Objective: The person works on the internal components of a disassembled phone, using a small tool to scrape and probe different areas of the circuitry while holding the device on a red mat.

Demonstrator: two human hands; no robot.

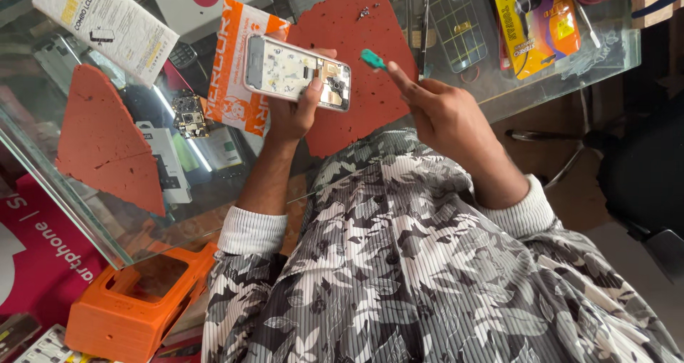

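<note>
My left hand [291, 112] holds an opened phone [297, 72] with its back off, inner parts and a gold patch showing, over the red mat [356, 49]. My right hand [434, 110] pinches a small teal tool [372, 59], its tip just right of the phone and apart from it. Both sleeves are a grey leaf-print with white cuffs.
On the glass table [541, 78] lie an orange packet [239, 64], a second red mat [100, 142], a small circuit board [189, 115], white boxes, a clear phone case [456, 24] and a yellow blister pack [534, 21]. An orange plastic box [135, 306] sits below the glass edge.
</note>
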